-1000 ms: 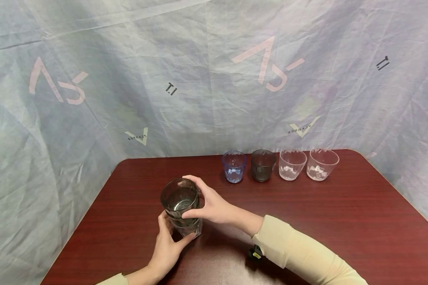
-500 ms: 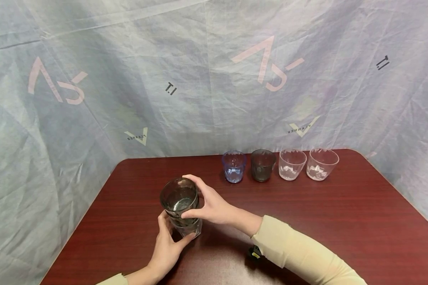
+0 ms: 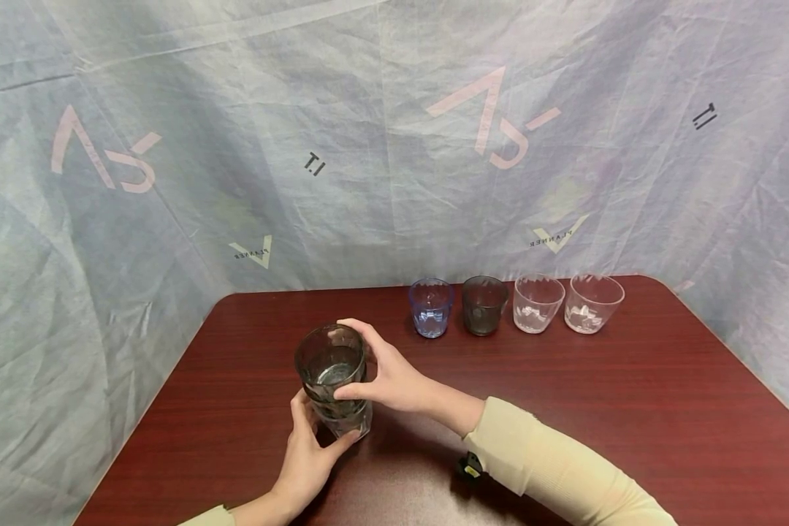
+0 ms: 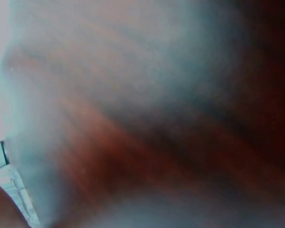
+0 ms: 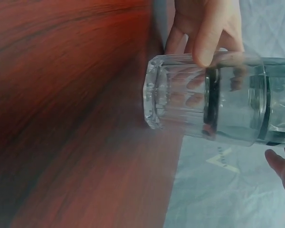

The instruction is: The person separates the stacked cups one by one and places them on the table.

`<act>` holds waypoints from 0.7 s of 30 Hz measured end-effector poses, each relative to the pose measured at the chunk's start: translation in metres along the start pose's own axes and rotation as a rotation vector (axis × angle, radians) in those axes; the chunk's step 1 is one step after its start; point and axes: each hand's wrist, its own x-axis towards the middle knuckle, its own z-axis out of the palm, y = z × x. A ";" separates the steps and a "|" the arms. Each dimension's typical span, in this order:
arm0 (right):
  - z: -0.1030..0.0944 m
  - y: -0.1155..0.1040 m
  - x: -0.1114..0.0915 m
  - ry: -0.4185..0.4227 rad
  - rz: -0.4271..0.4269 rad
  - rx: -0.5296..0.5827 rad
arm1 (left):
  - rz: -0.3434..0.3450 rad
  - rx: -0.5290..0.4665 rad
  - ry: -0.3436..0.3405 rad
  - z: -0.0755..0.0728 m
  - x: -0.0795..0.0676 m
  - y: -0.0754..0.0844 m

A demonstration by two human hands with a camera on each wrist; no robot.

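A stack of nested cups stands upright at the left of the table, with a clear cup (image 5: 180, 102) at the bottom and a dark grey translucent cup (image 3: 331, 358) on top. My left hand (image 3: 309, 456) holds the lower clear cup from the near left, thumb in front. Around the upper grey cup, the fingers and thumb of my right hand (image 3: 394, 380) grip from the right. In the right wrist view my left hand (image 5: 209, 28) lies along the clear cup, and some right fingertips (image 5: 278, 164) show beside the grey part. Heavy blur fills most of the left wrist view.
Along the table's back edge stand a blue cup (image 3: 431, 310), a dark grey cup (image 3: 484, 307) and two clear cups (image 3: 538, 305). Behind them hangs a pale printed cloth (image 3: 381, 146). A small black object with a yellow mark (image 3: 471, 466) is by the right sleeve.
My right hand and the top grey cup have risen very slightly over the last half second. The left hand and the cups at the back stay where they were.
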 end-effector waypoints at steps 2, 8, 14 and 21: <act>-0.001 -0.002 0.000 0.008 0.004 -0.008 | 0.003 -0.006 0.000 0.000 0.000 0.000; -0.007 -0.012 0.004 0.056 -0.012 -0.037 | -0.007 -0.008 0.004 0.001 0.000 0.000; -0.018 -0.022 0.008 0.121 -0.155 0.011 | -0.010 -0.008 0.004 0.001 0.001 -0.001; -0.038 -0.031 0.009 0.164 -0.232 0.121 | -0.003 -0.001 0.016 0.001 -0.001 0.000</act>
